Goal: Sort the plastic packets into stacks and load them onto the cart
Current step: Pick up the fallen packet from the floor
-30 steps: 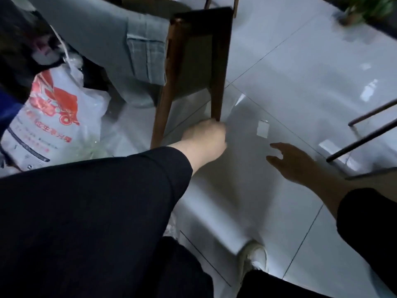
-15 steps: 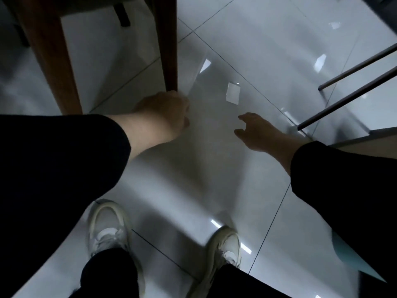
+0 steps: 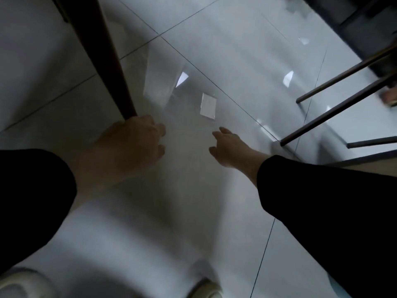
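While the head view has tilted further down since a second ago, both hands have closed in on the clear plastic packet (image 3: 182,117) lying flat on the tiled floor (image 3: 236,39) beside the wooden chair leg (image 3: 103,57).

Left hand (image 3: 133,143): fingers curled at the packet's near edge; actual grasp cannot be told.

Right hand (image 3: 227,147): fingers spread and released, just over the film.

Packet: transparent, glossy, white label (image 3: 208,106); pickup judged imminent.

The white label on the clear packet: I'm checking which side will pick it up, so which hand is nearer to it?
Right. The right hand reaches just below the white label, fingertips close beneath it; the left hand is farther, down-left, beside the wooden leg.
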`<action>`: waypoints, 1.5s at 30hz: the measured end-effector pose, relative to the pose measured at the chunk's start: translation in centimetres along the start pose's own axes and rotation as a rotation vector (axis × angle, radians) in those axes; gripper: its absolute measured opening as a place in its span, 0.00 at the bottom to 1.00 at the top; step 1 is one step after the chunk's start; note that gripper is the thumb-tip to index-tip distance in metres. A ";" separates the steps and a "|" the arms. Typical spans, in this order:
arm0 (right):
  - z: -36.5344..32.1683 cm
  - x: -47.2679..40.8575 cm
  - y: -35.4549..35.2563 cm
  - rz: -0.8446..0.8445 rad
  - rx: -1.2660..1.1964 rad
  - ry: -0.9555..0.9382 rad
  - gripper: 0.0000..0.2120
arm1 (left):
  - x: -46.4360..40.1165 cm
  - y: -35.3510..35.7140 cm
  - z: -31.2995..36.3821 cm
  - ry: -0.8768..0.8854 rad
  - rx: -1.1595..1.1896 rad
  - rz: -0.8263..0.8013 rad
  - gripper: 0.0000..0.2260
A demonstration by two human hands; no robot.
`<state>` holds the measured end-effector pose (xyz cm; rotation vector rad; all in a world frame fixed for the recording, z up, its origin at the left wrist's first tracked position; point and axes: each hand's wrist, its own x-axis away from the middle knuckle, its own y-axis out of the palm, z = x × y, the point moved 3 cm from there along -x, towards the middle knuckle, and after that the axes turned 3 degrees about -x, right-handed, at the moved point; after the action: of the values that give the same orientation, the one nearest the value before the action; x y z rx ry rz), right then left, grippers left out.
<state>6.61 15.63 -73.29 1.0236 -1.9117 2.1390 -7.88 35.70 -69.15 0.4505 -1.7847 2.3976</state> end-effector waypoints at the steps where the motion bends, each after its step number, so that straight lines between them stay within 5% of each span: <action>1: 0.0 -0.2 0.2 -0.003 0.011 -0.006 0.28 | 0.0 0.0 0.1 -0.007 0.011 0.012 0.19; 39: 0.4 -12.3 3.2 -0.024 0.336 -0.020 0.24 | -5.7 7.1 -2.6 -0.102 0.166 0.107 0.18; 45: 0.9 -16.2 3.5 -0.058 0.240 0.041 0.32 | -6.2 8.2 -3.1 -0.108 0.151 0.110 0.17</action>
<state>17.77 19.82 -84.85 1.0497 -1.6159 2.3786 -4.67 36.77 -79.35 0.5202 -1.7200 2.6440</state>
